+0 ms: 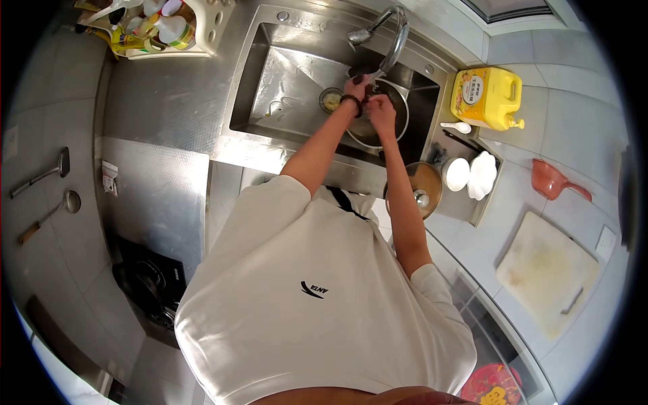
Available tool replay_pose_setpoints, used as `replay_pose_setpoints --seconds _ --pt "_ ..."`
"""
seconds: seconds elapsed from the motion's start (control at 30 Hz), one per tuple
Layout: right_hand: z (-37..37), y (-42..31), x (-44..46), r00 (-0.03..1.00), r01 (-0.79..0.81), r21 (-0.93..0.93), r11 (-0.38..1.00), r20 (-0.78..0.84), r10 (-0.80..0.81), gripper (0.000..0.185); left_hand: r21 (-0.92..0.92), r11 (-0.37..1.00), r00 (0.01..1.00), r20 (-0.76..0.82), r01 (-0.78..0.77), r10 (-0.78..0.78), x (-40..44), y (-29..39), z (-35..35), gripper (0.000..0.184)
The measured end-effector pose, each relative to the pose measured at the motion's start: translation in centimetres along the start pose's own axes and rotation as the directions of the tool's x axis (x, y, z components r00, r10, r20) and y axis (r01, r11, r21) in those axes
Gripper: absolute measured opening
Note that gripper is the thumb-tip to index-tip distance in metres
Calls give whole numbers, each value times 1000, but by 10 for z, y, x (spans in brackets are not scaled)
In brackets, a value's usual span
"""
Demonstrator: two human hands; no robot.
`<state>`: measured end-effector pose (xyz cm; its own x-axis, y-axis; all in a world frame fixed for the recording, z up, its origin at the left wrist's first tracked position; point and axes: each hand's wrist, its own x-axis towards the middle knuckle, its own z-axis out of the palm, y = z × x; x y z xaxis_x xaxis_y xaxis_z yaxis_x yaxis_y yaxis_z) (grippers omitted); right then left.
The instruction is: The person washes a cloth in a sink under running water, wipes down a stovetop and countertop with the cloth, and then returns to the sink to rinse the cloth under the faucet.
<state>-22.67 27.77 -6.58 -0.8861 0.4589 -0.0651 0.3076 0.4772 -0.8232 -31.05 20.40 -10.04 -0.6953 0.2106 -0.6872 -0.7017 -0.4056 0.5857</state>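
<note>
In the sink (253, 101) sits a round pan (403, 128) with a pale rim and a dark inside. My left hand (356, 88), with a dark beaded bracelet at its wrist, is over the pan's left part, just below the spout of the faucet (399, 40). Its fingers are curled in, and a small dark patch shows at them; what it is I cannot make out. Close beside it, my right hand (381, 111) is over the middle of the pan with bent fingers. Anything in its grip is hidden. Water seems to run near the left hand.
Left of the pan is the drain (331, 100) with yellowish scraps. A yellow jug (486, 98), white bowls (456, 174) and a glass lid (425, 189) stand to the right. A rack of bottles (202, 30) is at the upper left; a cutting board (547, 273) hangs right.
</note>
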Motion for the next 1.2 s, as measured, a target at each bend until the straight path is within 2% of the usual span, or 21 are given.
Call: replay_pose_setpoints --seconds 0.07,0.1,0.17,0.2,0.27,0.3,0.37,0.4,0.47,0.5,0.53,0.6,0.63,0.7,0.8,0.9,0.97,1.07,1.13,1.17,1.2 --pt "8 -4 8 957 -273 242 931 168 237 12 261 958 990 -44 -118 135 -6 1 -1 37" --pt "11 -7 14 957 -277 244 930 158 244 12 267 957 991 -35 -115 129 4 -4 -7 37" --pt "16 -15 30 821 -567 444 694 378 428 12 257 960 992 -90 114 -94 36 -17 -24 57" --pt "18 -19 36 824 -563 450 693 367 432 12 265 958 992 -80 114 -96 38 -14 -33 57" --pt "27 -27 47 691 -722 545 426 535 487 14 280 916 957 -109 288 -268 40 -4 -55 64" --pt "35 -24 53 693 -720 551 423 531 488 14 286 914 957 -105 289 -270 36 1 -59 64" --pt "59 -3 70 637 -748 654 118 655 407 15 118 972 946 -282 202 -162 25 15 -62 63" --pt "70 12 82 619 -758 651 33 703 350 17 121 971 945 -281 206 -166 23 20 -69 63" --pt "86 50 94 631 -748 661 -66 738 240 15 598 796 971 -233 95 59 23 31 -81 60" --pt "90 58 99 645 -738 656 -161 755 120 15 598 796 971 -232 92 62 20 37 -78 60" --pt "91 45 96 644 -739 655 -160 756 118 15 668 744 962 -221 30 160 14 42 -76 56" --pt "98 31 87 691 -643 760 95 522 499 19 731 681 946 -202 -26 254 8 51 -69 53" --pt "97 33 83 691 -644 759 96 523 500 19 750 652 944 -127 -109 304 6 53 -64 49" --pt "92 43 76 717 -675 683 279 518 466 23 762 619 935 -51 -191 351 3 52 -53 45" --pt "79 60 76 635 -767 609 202 672 383 30 766 509 846 85 -394 527 1 43 -31 31" --pt "56 -27 46 684 -704 708 48 659 314 36 669 506 778 179 -545 602 -3 31 -14 20" --pt "48 -28 38 679 -718 689 102 659 324 48 629 501 757 228 -594 612 -10 29 -8 11" --pt "43 -28 36 697 -706 704 79 671 253 40 601 502 750 275 -622 601 -12 31 -4 12" --pt "43 -22 37 707 -700 712 61 677 204 35 677 317 679 371 -665 633 -10 33 -10 14" --pt "44 -20 37 707 -700 712 61 677 204 35 677 316 679 371 -665 633 -9 33 -11 14" --pt "50 -7 40 723 -683 713 157 629 287 31 703 334 704 330 -628 629 -2 28 -15 13"
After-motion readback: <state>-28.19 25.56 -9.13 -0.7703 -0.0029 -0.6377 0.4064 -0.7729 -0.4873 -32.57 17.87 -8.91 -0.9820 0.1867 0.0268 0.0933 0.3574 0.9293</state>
